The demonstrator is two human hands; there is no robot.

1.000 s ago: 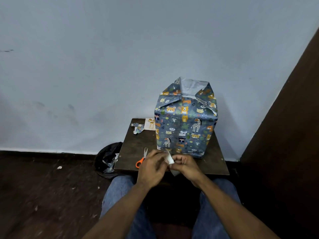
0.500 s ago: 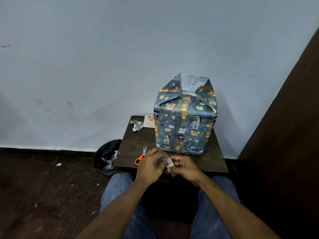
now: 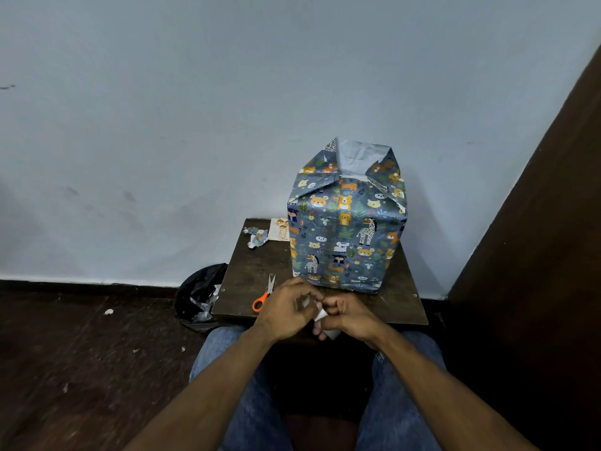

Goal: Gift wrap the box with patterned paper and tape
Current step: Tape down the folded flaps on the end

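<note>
Both hands meet at the near edge of the small table (image 3: 247,288): the left hand (image 3: 287,312) and the right hand (image 3: 349,315) pinch a white tape roll (image 3: 327,325) between curled fingers. Just behind them the wrapped box (image 3: 346,229) stands upright, long axis vertical, top flaps unfolded. Orange scissors (image 3: 265,294) point toward the wall. On the floor, a black bag (image 3: 198,289) holds paper scraps.

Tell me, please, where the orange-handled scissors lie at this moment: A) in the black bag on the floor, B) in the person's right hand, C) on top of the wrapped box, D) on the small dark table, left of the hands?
D: the orange-handled scissors lie flat on the small dark table, just left of the left hand, in front of the wrapped box.
</note>
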